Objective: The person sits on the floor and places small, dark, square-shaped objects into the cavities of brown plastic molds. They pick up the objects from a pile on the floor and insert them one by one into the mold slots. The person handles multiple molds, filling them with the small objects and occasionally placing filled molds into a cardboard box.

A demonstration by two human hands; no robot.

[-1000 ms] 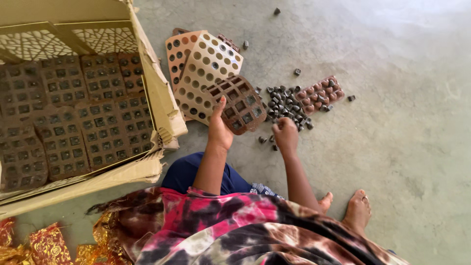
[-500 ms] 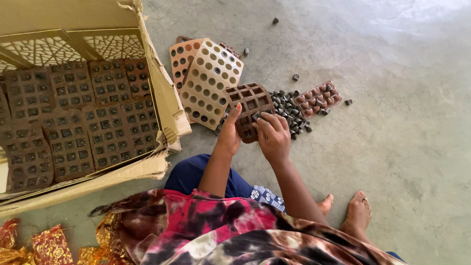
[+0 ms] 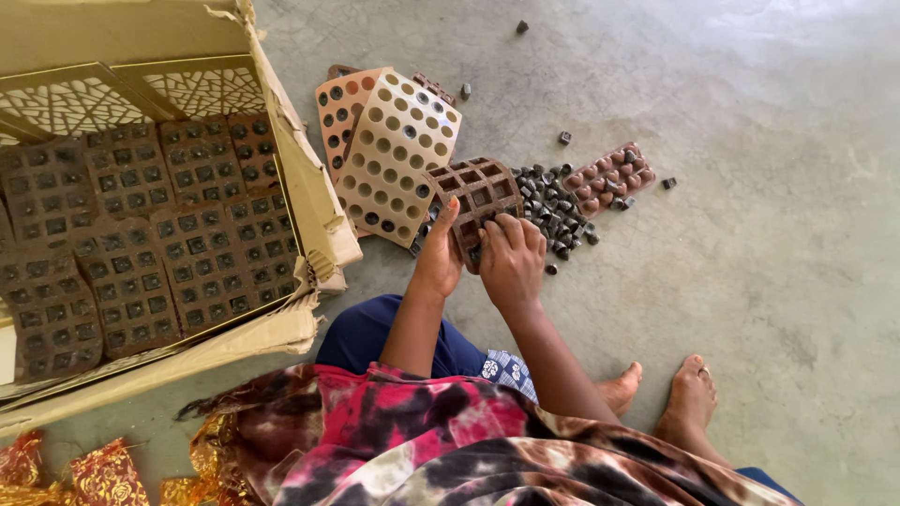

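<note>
A brown square mould tray (image 3: pixel 483 190) with rows of square cells is gripped by both hands just above the concrete floor. My left hand (image 3: pixel 439 258) holds its left edge, thumb up along the side. My right hand (image 3: pixel 512 258) is curled over its near edge with the fingers on the cells. A heap of small dark cubes (image 3: pixel 550 206) lies right behind the tray. A reddish-brown mould (image 3: pixel 611 178) lies past the heap.
Two pale perforated trays (image 3: pixel 398 155) with round holes lie overlapped to the left. A torn cardboard box (image 3: pixel 309 201) holds many dark moulds (image 3: pixel 141 234) and a cream plastic crate (image 3: pixel 112 94). Stray cubes (image 3: pixel 521 27) dot the floor. My bare feet (image 3: pixel 689 398) rest at lower right.
My right hand has come from the floor beside the cube heap onto the brown mould tray, so both hands now grip it. The tray has turned slightly toward me.
</note>
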